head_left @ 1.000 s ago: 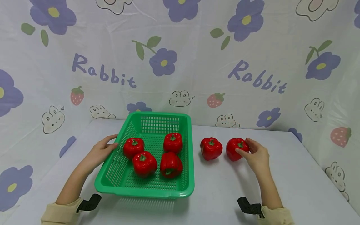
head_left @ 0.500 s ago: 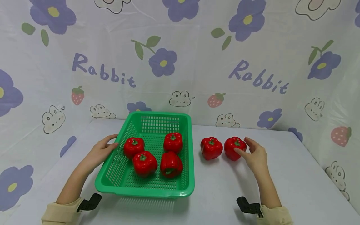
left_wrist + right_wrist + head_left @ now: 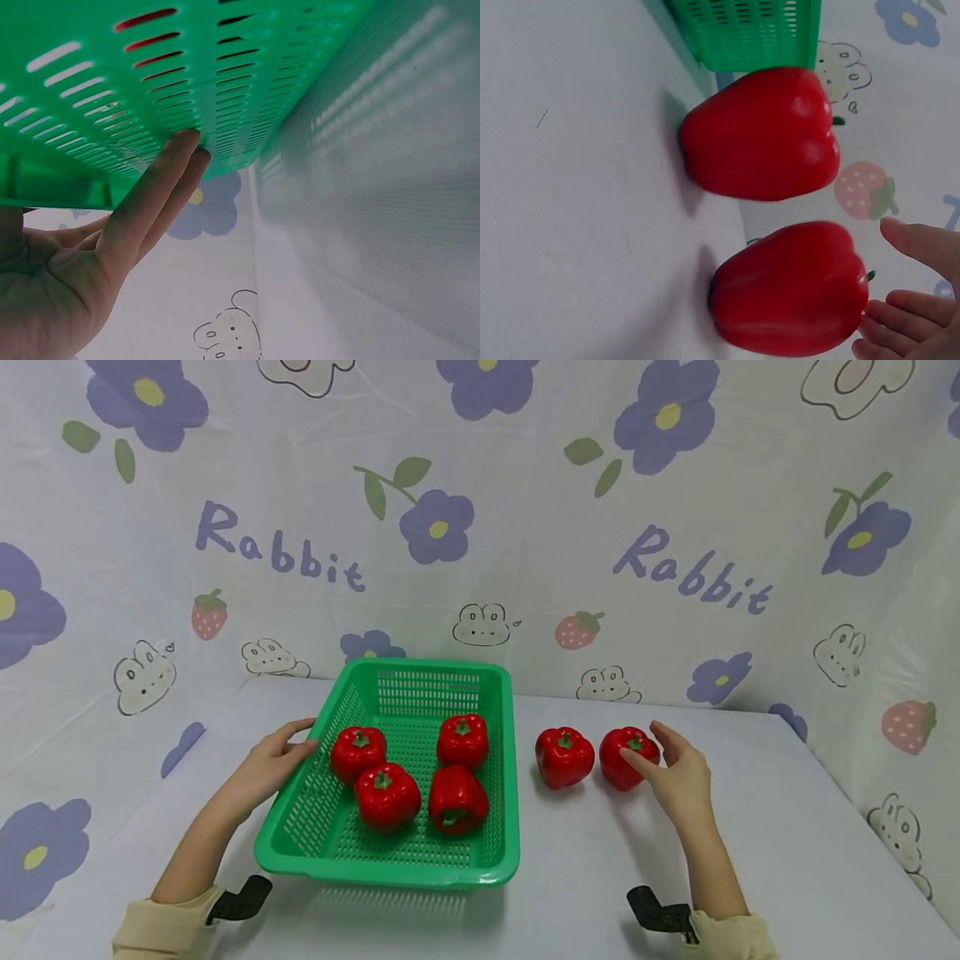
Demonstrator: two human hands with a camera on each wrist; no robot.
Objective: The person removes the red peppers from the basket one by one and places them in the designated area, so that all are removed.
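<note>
Right hand (image 3: 681,781): is hanging around the near edge of the right-hand pepper, thumb and fingers spread, pinching nothing; whether a fingertip is touching, I cannot tell.
Right-hand pepper (image 3: 613,768): is standing on the table (image 3: 570,877), stem (image 3: 871,276) up, close by the right hand and well apart from the left.
Grip: a sound hold is probably depending on thumb and fingers facing each other across the widest part, rather than on the stem.
Skin: is looking glossy, so even pressure is likely serving better than a fingertip nip.
Neighbouring pepper (image 3: 564,760): is standing just beside it, towards the basket (image 3: 386,875), so fingers there are needing care.
Left hand (image 3: 272,762): is resting straight fingers against the basket's left side, probably steadying it.
</note>
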